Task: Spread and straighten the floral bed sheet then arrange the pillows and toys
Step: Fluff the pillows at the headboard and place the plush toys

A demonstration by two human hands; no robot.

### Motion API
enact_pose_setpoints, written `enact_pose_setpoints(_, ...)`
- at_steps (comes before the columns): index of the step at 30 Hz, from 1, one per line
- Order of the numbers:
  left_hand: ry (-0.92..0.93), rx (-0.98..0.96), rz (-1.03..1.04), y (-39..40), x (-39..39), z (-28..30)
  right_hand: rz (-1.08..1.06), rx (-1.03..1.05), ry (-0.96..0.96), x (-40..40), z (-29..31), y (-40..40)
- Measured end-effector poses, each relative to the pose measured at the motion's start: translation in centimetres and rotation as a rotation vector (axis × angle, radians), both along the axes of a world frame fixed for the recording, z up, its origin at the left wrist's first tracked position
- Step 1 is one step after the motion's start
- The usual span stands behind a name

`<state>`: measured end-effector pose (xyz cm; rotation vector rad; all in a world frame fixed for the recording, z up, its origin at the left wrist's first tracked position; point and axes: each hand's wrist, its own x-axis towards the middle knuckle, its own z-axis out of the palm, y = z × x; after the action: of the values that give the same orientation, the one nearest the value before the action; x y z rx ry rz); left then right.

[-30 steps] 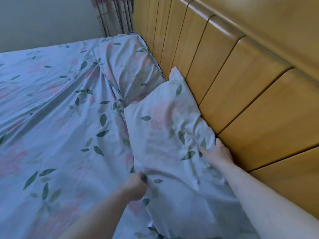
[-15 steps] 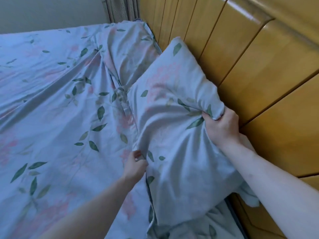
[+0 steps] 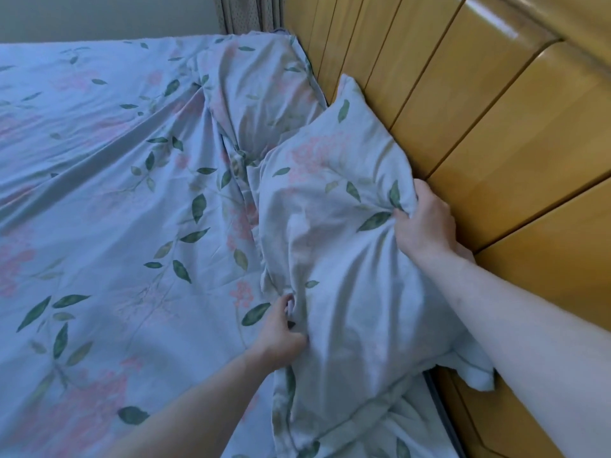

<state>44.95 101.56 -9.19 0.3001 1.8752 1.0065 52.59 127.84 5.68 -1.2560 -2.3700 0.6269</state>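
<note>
Nearest the camera, the left hand [image 3: 281, 338] has its fingers [image 3: 287, 304] curled into the cloth at the left edge of the near pillow [image 3: 344, 259], pinching a fold of the pillowcase between thumb and fingertips. Just left of those fingers lies the floral bed sheet [image 3: 115, 226], pale blue with green leaves and pink blossoms; it covers the bed, and long creases run across it towards the pillows.

A little farther on, the right hand [image 3: 425, 223] grips the opposite edge of the same pillow. Its fingers [image 3: 421, 193] are clamped on a bunch of the cloth, thumb on the top face and the rest wrapped over the edge, so that the fabric gathers into folds around them. The pillow lies between the two hands, its far corner standing up against the wooden headboard [image 3: 496, 143], which runs just to the right of the right-hand fingers. Below the right forearm a loose flap of the pillowcase hangs at the gap beside the headboard.

Beyond the fingers of both hands, a second pillow [image 3: 254, 90] in the same print lies flat at the head of the bed, touching the headboard. Past it a curtain [image 3: 248, 14] hangs in the corner.
</note>
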Motion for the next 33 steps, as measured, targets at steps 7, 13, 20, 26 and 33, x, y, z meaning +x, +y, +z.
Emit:
enact_pose_setpoints(7,-0.306,0.009,0.559,-0.5,0.1,0.5,0.099,-0.147,-0.648,1.1,-4.6,-2.0)
enact_pose_setpoints(13,-0.160,0.254,0.511,-0.5,-0.5,4.6,-0.092,-0.115,-0.041,1.8,-7.0,-3.1)
enact_pose_setpoints(20,-0.075,0.286,0.381,-1.3,-2.7,5.4,-0.080,-0.123,-0.006,2.2,-9.0,-3.7)
enact_pose_setpoints(26,-0.225,0.027,0.417,-4.1,-4.6,1.9,-0.138,-0.208,-0.264,1.3,-10.5,-6.6)
enact_pose_setpoints(33,0.045,0.142,0.195,-2.2,-5.0,2.5,0.010,0.118,-0.085,0.9,-8.1,-7.6)
